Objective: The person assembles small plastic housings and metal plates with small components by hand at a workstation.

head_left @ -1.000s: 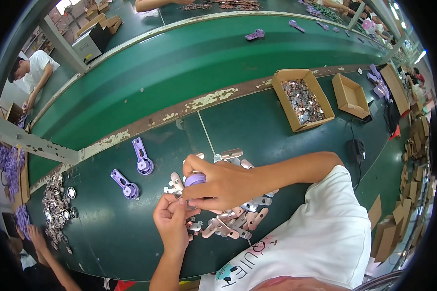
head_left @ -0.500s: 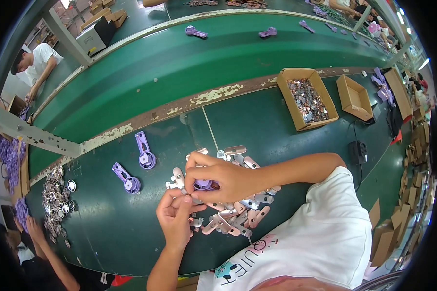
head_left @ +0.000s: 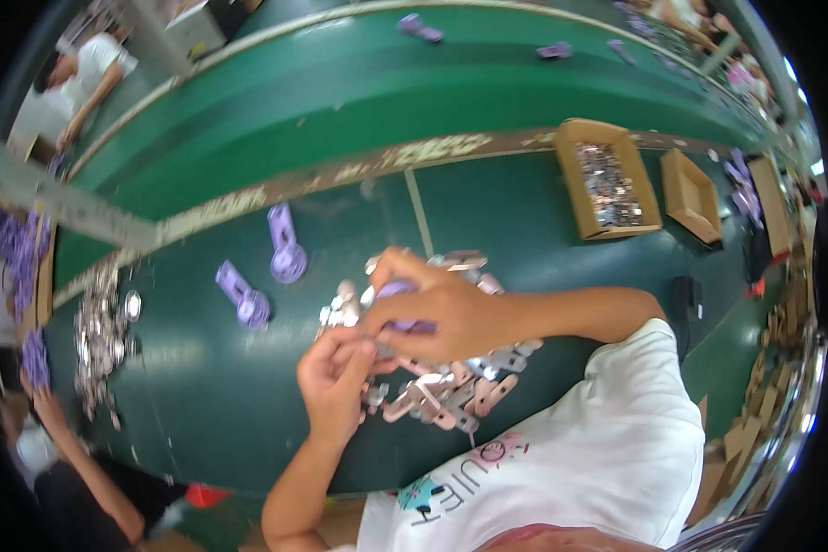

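Note:
My right hand (head_left: 446, 313) is closed round a purple plastic part (head_left: 397, 290), held above a loose pile of parts. The fingers of my left hand (head_left: 334, 373) are pinched together and meet the right fingertips at its lower side. Whatever the left fingers grip is too small and blurred to make out. Beneath both hands lies the pile of rounded, elongated pink and silver pieces (head_left: 451, 396). Beyond them to the left, two purple parts, each with a round end and a long slotted arm, rest on the table: a nearer one (head_left: 251, 308) and a farther one (head_left: 287, 260).
Shiny metal rings (head_left: 101, 340) are heaped at the left. A cardboard box of small metal pieces (head_left: 569, 170) and a smaller carton (head_left: 669, 175) stand far right, near a black power adapter (head_left: 687, 299). Behind a raised ledge, a green conveyor (head_left: 340, 101) carries purple parts. Other people work nearby.
The whole view has shifted and blurred, so the table things appear higher and slightly right. Purple parts on the conveyor appear farther right. My hands keep the same hold, fingertips together.

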`<state>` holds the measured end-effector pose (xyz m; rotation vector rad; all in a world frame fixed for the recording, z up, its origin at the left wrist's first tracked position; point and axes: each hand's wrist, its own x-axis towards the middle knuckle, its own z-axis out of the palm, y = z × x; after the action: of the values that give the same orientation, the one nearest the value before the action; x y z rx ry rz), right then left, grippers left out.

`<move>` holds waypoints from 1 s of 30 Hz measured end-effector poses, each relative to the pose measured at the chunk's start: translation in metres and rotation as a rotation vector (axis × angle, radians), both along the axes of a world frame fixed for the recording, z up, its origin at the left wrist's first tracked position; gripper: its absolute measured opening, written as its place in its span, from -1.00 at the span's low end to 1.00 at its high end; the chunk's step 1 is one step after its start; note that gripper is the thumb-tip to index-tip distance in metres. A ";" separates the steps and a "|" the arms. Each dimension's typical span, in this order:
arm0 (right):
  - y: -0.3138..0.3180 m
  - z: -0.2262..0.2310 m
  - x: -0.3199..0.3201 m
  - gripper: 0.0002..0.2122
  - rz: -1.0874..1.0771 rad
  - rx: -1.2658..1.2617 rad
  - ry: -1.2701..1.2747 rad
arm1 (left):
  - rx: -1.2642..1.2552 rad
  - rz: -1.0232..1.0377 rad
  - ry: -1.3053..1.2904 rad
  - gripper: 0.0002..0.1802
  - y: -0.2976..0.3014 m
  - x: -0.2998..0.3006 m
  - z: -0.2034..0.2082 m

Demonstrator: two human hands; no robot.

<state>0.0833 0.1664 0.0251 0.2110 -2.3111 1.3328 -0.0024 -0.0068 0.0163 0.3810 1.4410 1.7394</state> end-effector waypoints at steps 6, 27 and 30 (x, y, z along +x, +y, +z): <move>0.015 0.010 -0.001 -0.77 -0.048 0.037 -0.101 | 0.103 -0.077 -0.121 -0.67 0.009 -0.007 -0.003; 0.007 0.004 -0.008 -0.75 -0.075 -0.654 -0.235 | 0.043 -0.131 -0.201 -0.71 0.008 -0.005 -0.001; 0.007 0.004 -0.008 -0.74 -0.070 -0.448 -0.200 | 0.039 -0.117 -0.192 -0.74 0.007 -0.008 -0.005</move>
<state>0.0757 0.1736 0.0295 -0.1519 -2.0768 1.8587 -0.0101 0.0007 0.0113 0.3042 1.2258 1.6635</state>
